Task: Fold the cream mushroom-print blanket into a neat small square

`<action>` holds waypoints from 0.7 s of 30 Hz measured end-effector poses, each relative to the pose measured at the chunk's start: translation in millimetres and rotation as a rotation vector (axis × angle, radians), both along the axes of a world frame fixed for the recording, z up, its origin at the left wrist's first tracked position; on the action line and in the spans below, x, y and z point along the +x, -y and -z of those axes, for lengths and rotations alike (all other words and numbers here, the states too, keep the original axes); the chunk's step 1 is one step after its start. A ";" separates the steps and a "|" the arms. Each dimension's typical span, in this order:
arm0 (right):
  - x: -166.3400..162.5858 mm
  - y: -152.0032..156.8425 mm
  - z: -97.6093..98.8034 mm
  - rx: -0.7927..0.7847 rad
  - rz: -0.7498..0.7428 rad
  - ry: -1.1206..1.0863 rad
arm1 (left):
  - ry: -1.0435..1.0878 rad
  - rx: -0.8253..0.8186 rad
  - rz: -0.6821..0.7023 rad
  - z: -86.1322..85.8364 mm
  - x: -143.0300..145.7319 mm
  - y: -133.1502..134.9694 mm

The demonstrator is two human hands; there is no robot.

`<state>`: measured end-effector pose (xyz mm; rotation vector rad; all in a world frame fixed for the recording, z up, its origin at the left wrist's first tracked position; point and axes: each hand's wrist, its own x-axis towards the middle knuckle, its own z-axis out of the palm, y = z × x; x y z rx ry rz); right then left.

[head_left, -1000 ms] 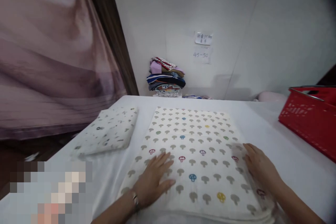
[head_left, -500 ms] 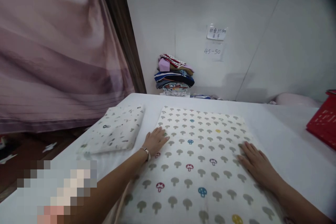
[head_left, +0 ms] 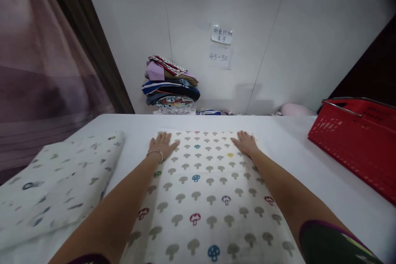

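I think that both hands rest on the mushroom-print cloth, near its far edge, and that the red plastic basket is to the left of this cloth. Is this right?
Not quite: the red plastic basket is to the right of the mushroom-print cloth, as the head view shows. The left hand and right hand do rest near its far edge.

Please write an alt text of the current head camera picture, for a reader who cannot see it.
A person's left hand and right hand rest near the far corners of a mushroom-print cloth on a white table. Another patterned cloth lies to the left, a red basket stands to the right, and folded fabrics are piled behind.
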<state>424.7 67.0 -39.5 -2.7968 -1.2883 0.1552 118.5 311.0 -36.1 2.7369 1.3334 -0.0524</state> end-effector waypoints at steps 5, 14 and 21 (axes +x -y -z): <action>11.3 5.7 -1.6 0.013 -0.020 -0.029 | 0.007 -0.048 -0.010 -8.0 0.2 -1.8; 22.3 18.7 5.2 0.015 0.036 0.012 | -0.031 -0.079 -0.093 -7.3 -10.1 -22.8; 18.6 22.0 -5.8 0.012 -0.009 0.015 | -0.045 -0.071 -0.107 -15.4 -8.4 -18.9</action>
